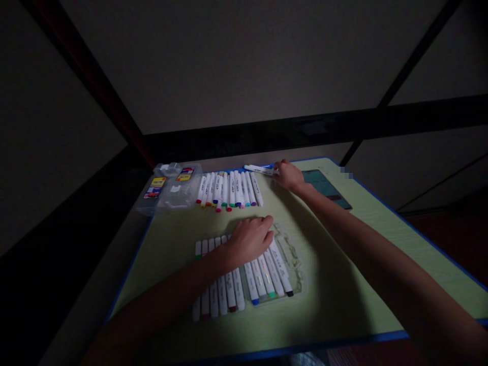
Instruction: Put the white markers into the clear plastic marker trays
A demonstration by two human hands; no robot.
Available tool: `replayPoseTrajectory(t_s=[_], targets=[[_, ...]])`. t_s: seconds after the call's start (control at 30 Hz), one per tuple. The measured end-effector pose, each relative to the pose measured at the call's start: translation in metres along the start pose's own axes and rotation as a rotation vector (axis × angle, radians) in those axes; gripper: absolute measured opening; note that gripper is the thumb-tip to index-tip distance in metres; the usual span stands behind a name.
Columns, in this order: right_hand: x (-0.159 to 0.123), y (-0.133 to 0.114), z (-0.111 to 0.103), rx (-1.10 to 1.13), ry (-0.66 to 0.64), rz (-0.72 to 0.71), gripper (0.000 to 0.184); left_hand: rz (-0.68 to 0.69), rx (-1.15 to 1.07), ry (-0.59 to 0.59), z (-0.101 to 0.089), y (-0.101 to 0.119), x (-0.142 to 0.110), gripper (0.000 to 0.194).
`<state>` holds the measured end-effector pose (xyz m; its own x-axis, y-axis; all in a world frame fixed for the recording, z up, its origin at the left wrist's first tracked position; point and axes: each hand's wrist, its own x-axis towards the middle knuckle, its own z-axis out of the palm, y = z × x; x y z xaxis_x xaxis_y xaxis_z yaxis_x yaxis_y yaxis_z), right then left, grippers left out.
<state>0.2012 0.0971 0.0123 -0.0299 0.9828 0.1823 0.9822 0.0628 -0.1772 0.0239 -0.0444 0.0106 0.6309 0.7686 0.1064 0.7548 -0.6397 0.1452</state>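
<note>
My left hand (251, 236) rests with its fingers curled over the upper ends of white markers (261, 277) that lie in a clear plastic case (295, 254). Its fingertips are partly hidden, and I cannot make out what they hold. Near the table's far edge, my right hand (288, 175) is closed on the right end of a white marker (259, 169) lying sideways. A blue strip or cap shows just behind that marker. Between the hands and to the left lies a row of white markers (232, 189) with coloured ends, side by side.
An opened clear plastic case (171, 190) with yellow and red labels stands at the far left of the table. A phone or tablet (326, 188) lies right of my right hand, partly behind the forearm. The pale green table (343, 295) has a blue edge; a wall rises behind it.
</note>
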Motion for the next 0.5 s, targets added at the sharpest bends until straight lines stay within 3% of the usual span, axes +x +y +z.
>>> replayPoseTrajectory(t_s=[0.5], targets=[[-0.01,0.005,0.013,-0.082,-0.034,-0.035,0.024,-0.002,-0.021,-0.011,-0.001,0.001,0.0,0.016]])
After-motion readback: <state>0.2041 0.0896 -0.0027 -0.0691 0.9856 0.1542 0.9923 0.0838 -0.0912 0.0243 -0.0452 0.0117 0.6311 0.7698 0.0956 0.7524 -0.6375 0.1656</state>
